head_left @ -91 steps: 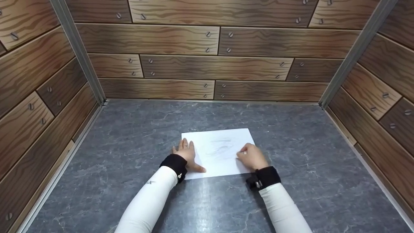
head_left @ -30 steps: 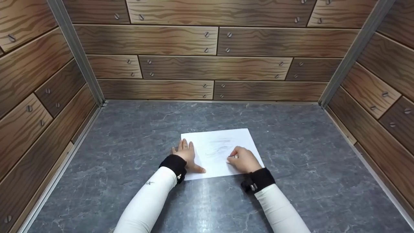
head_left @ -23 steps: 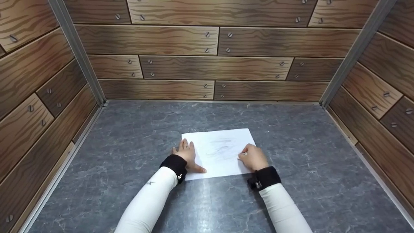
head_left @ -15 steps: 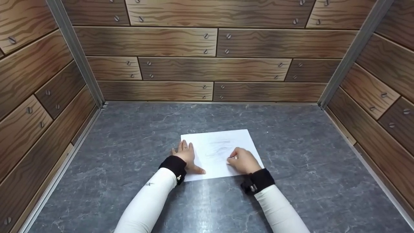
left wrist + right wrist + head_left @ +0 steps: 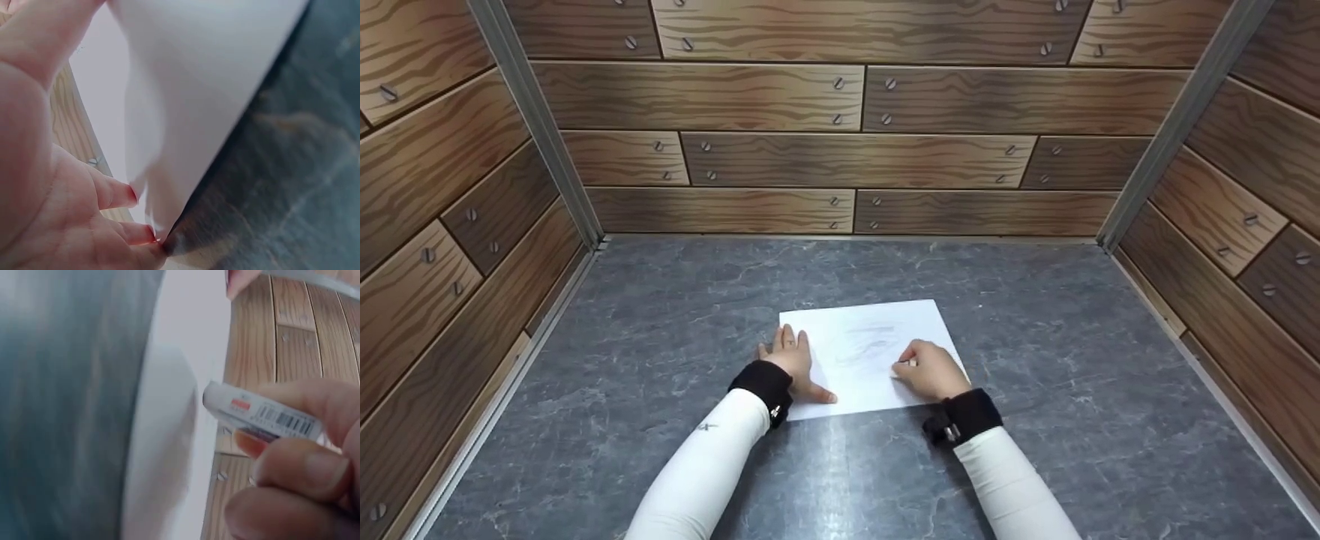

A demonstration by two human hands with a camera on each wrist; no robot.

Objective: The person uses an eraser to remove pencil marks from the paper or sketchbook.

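A white sheet of paper (image 5: 851, 382) lies on the grey tabletop, with faint grey pencil-like smudges (image 5: 874, 341) across its middle. My left hand (image 5: 791, 367) rests spread on the sheet's left edge, thumb out toward the near edge; the left wrist view shows its straight fingers (image 5: 118, 194) against the paper. Over the right part of the sheet, my right hand (image 5: 936, 373) pinches a small white eraser (image 5: 264, 413) in a printed sleeve with a barcode. The eraser's end is at the paper; fingers hide much of it in the head view.
Wood-plank-patterned walls (image 5: 720, 157) enclose the grey marbled tabletop (image 5: 675, 300) at the back and both sides. Metal posts (image 5: 540, 127) stand in the back corners. Black bands (image 5: 763, 382) sit on both wrists, over white sleeves.
My right hand has swept left and right over the paper's right part with the eraser; since half a second ago it has shifted slightly right. The left hand stays in place.
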